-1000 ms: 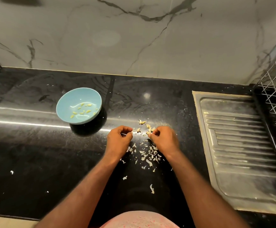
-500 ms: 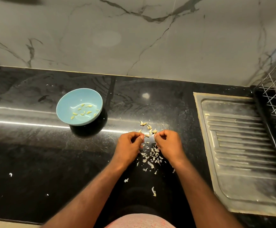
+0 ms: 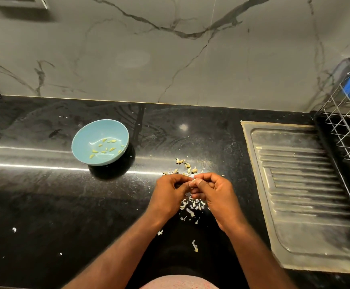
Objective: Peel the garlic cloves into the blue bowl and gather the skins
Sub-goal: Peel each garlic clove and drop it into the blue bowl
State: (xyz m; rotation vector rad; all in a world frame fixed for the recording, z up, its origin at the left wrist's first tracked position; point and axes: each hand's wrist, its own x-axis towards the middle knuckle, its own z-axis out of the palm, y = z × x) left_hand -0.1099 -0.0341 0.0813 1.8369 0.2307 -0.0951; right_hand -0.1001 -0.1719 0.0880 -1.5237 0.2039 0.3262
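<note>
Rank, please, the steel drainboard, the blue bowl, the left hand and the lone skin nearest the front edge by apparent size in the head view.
1. steel drainboard
2. blue bowl and left hand: look alike, hand nearer the camera, unranked
3. lone skin

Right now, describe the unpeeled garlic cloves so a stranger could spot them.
On the black counter, between the blue bowl and the steel drainboard, look beyond the left hand and right hand. The unpeeled cloves are tan crescents; the skins nearer the person are thin white flakes.
</note>
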